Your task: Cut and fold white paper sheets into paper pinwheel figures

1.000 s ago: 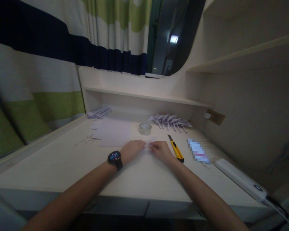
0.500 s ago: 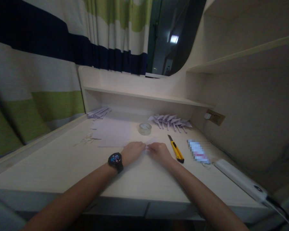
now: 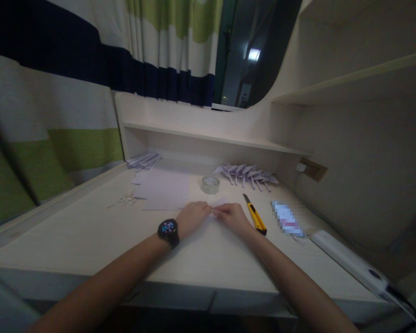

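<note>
Both hands meet over the middle of the desk around a small piece of white paper (image 3: 220,201), mostly hidden by the fingers. My left hand (image 3: 194,217), a black watch on its wrist, is closed with its fingertips on the paper. From the other side my right hand (image 3: 234,218) pinches the same piece. Just beyond the hands lies a roll of clear tape (image 3: 210,185). A yellow utility knife (image 3: 254,215) with its blade out rests to the right of my right hand. Flat white paper sheets (image 3: 164,189) lie beyond my left hand.
Several folded paper pinwheels (image 3: 246,175) lie in a row at the back right. Thin paper sticks (image 3: 143,160) are piled at the back left, with small scraps (image 3: 126,199) nearer. A phone (image 3: 287,219) and a white power strip (image 3: 348,259) lie along the right side.
The view has shifted slightly. Both hands stay together at the paper, with the right fingers moved a little; more of the paper shows beyond them.
</note>
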`<action>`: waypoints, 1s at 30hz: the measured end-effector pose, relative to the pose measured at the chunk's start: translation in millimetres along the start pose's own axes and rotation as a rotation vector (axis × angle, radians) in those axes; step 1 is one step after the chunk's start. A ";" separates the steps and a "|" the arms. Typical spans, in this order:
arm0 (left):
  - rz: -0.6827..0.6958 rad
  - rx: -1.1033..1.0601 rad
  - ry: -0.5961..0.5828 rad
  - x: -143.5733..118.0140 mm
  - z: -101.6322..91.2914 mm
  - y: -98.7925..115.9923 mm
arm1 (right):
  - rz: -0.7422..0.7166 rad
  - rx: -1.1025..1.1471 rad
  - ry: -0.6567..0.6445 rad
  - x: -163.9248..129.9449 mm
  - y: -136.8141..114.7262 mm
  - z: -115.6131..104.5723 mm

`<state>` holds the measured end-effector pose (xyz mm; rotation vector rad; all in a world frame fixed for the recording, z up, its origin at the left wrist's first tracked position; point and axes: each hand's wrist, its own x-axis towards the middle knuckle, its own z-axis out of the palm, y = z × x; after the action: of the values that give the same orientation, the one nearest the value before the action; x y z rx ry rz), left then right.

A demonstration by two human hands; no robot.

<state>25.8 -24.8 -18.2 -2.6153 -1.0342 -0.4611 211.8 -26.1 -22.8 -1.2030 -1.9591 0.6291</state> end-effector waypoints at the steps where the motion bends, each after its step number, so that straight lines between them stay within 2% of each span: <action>1: -0.003 0.007 -0.003 0.0 -0.5 0.0 | 0.020 0.019 -0.005 0.4 -0.5 0.0; 7: -0.014 0.030 -0.009 0.7 -3.5 2.3 | 0.107 0.110 0.018 1.5 -5.6 1.4; 11: -0.004 0.027 -0.008 0.9 -4.5 4.3 | 0.113 0.125 0.010 1.6 -6.1 1.9; 21: 0.013 0.067 -0.020 1.0 -4.0 0.4 | 0.140 0.166 0.000 3.7 11.6 3.7; 25: 0.044 0.086 0.007 0.7 2.0 0.2 | 0.147 0.201 -0.024 2.9 7.2 6.7; 30: 0.051 0.001 -0.040 0.4 6.4 -0.1 | 0.166 0.216 -0.065 2.0 -2.2 6.4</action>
<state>27.2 -22.1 -23.8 -2.6529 -0.9769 -0.3983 205.0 -25.5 -24.5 -1.2289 -1.8022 0.9508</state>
